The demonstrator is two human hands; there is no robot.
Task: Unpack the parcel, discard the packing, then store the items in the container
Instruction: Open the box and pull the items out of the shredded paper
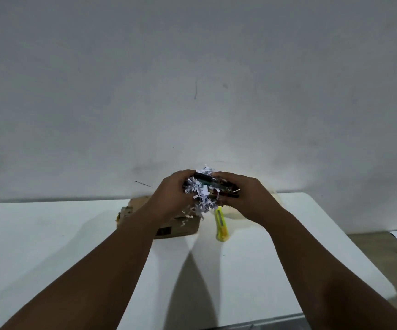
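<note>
Head view is showing both hands raised over the desk [50, 234], left hand [169, 196] closing its fingers on a wad of shredded paper [200, 198] while right hand [247, 198] is clamping dark pen-like items [216, 184], above the cardboard parcel [178, 227] and yellow cutter [221, 225]. Shreds are looking light, loose and shedding, so pinching the stiff items by their barrels seems safest. Left forearm is covering the parcel, item count is unclear, and the pale container [233, 214] behind the right hand is mostly hidden.

A plain grey wall [192, 79], scuffed with a few dark marks, filled most of the view behind a white table [50, 234] with rounded corners, while a strip of brownish floor [371, 244] showed at the right.
</note>
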